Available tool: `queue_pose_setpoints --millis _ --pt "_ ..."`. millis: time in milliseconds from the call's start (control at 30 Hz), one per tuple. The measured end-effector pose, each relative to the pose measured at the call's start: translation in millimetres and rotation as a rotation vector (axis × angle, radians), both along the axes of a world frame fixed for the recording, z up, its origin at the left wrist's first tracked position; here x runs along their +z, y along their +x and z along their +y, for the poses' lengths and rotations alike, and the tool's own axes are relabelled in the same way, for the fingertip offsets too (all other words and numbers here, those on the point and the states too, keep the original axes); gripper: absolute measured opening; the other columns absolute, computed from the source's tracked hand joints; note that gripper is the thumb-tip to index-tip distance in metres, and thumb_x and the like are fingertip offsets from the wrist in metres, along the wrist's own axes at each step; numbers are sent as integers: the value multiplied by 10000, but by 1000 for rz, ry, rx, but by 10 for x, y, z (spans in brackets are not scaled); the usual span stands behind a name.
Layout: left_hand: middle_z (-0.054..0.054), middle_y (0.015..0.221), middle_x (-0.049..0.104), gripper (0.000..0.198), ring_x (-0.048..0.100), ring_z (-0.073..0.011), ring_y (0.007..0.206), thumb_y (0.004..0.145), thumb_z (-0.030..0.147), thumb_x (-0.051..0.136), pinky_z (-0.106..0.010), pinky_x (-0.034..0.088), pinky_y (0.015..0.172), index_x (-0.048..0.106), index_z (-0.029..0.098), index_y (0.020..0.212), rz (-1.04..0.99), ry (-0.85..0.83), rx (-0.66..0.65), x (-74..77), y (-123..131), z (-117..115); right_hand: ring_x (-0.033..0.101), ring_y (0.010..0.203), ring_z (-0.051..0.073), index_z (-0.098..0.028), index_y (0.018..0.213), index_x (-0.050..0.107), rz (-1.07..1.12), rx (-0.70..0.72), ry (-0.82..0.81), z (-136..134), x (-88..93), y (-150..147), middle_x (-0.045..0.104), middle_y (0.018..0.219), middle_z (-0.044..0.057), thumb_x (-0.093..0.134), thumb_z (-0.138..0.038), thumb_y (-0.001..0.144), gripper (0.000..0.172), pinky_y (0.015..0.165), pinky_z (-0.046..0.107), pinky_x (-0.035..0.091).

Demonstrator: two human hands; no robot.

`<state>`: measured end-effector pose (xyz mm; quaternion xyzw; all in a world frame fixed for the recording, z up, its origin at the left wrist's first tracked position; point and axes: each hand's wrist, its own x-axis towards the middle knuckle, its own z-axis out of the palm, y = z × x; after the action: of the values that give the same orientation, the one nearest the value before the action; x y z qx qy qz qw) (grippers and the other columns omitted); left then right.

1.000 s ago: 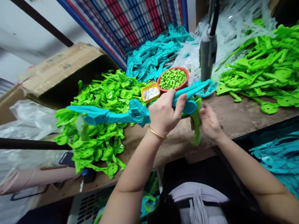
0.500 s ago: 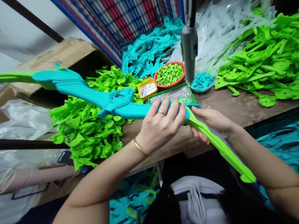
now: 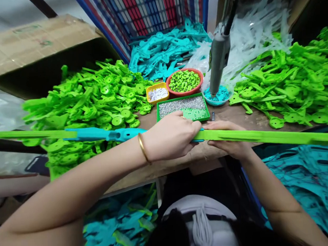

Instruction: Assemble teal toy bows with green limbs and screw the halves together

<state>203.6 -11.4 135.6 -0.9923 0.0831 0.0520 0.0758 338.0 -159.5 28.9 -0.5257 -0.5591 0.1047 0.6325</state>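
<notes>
A plastic toy bow [image 3: 99, 134] with a teal middle and green limbs stretches almost level across the view, turned edge-on. My left hand [image 3: 171, 135], with a gold bangle at the wrist, is wrapped around its teal part near the right-hand joint. At that joint my right hand [image 3: 231, 138] grips the bow from behind, thumb above and fingers below the green limb [image 3: 268, 136]. My fingers hide most of the joint. Just beyond my hands lies a green tray [image 3: 209, 115] of small silver screws.
A grey electric screwdriver [image 3: 218, 62] hangs over a bowl of teal pieces [image 3: 218, 95]. Behind the tray stand a red bowl [image 3: 201, 76] and a yellow dish [image 3: 148, 91]. Green limb piles [image 3: 92, 93] flank the work area; teal parts [image 3: 161, 52] lie at the back.
The toy bow has rolled edge-on and swung level, its right limb rising from lower right. My left hand has turned over with it; both hands keep their grip. The view has shifted.
</notes>
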Motion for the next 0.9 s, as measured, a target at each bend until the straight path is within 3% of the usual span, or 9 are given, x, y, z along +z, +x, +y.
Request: queue_pose_setpoints --millis 100,300,467,667,800,900 --pt "-55 660 664 96 568 -168 560 791 247 531 -324 339 661 560 156 778 33 24 19 -9 -4 26 672 986 192 -267 1125 621 83 43 9 -89 50 34 712 1049 36 763 -247 726 424 857 359 558" --pt "-57 663 668 120 597 -179 573 813 264 523 -333 363 684 566 154 791 75 3 16 -70 24 37 669 815 167 -237 888 675 60 -72 135 -122 72 4 695 835 15 718 -96 711 230 767 329 556" --pt "-64 682 671 115 618 -200 602 811 258 509 -345 374 688 560 158 783 100 22 37 -105 4 87 659 927 191 -242 1047 650 108 -16 -40 -203 152 38 681 1013 49 707 -136 737 332 800 361 557" --pt "-50 666 665 101 603 -183 578 799 258 508 -334 371 677 547 172 762 118 -22 28 -147 1 105 645 732 157 -214 810 674 27 -96 86 -223 202 53 675 781 15 722 -47 675 220 674 314 522" --pt "-43 629 649 92 581 -185 544 786 239 487 -339 366 663 538 184 734 79 -82 30 -189 -2 131 663 842 195 -227 920 679 52 -41 9 -267 166 89 696 878 39 724 -104 700 257 748 362 548" --pt "-42 624 646 80 583 -187 543 773 233 498 -340 368 663 541 186 725 84 -86 22 -220 5 186 674 862 217 -237 922 675 57 -90 -10 -328 157 98 708 892 46 713 -140 718 229 776 400 564"
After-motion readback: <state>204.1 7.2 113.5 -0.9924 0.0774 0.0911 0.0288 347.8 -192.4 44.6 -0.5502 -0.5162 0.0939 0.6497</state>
